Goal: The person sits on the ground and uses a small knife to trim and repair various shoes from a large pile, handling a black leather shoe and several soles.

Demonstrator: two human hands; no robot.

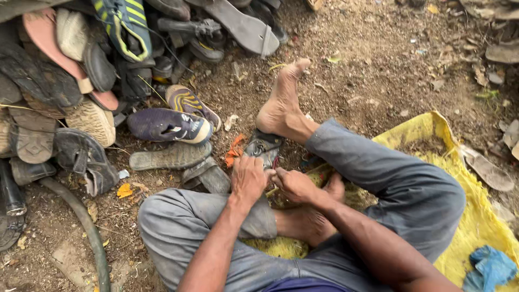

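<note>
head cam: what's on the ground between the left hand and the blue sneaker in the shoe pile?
In the head view, between the left hand and the blue sneaker lie a grey sandal sole and a darker worn sandal on the dirt.

Bare dirt ground point(378, 65) carries a heap of worn shoes and sandals point(81, 81) at far left. A yellow sack point(465, 178) lies at right, a blue rag point(489, 267) on its near corner, and a dark hose point(86, 227) curves near left.

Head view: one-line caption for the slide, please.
Seated on a yellow sack on dirt, a person's left hand and right hand meet beside a dark shoe piece, near piled worn shoes.
</note>
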